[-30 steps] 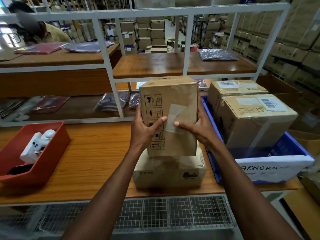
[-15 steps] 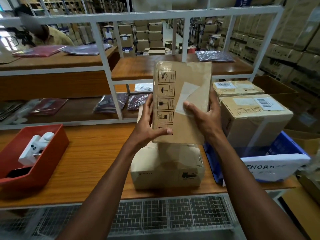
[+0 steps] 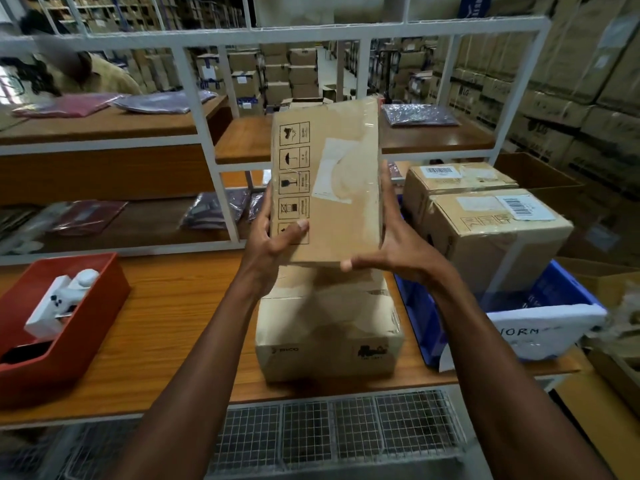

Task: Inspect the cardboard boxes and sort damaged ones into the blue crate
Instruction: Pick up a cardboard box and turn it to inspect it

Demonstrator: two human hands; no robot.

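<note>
The person holds a tall brown cardboard box with printed handling symbols [image 3: 327, 181] upright in the air, above the counter and in front of the white shelf frame [image 3: 197, 109]. The left hand [image 3: 268, 244] grips its lower left edge, thumb curled over the printed face; the right hand [image 3: 398, 244] cradles the lower right edge, fingers straight up the side wall and thumb under the bottom corner.

Raised this freely, the box is probably light. Its walls look stiff, but the clear tape and the pale torn label patch on its face could be slick, so the bare cardboard edges and corners seem the safest places to hold. The upper right corner looks creased, which may count as damage.

Directly beneath it, a squat pale cardboard box with dark logos [image 3: 329, 327] rests on the wooden counter [image 3: 166, 327]. To the right, the blue plastic crate with a white handwritten label [image 3: 554, 299] already carries two taped brown boxes with barcode labels [image 3: 485, 223], which fill most of it, so any drop there must go on top of them. A red plastic tray holding a white device [image 3: 69, 317] sits well apart on the left.
</note>
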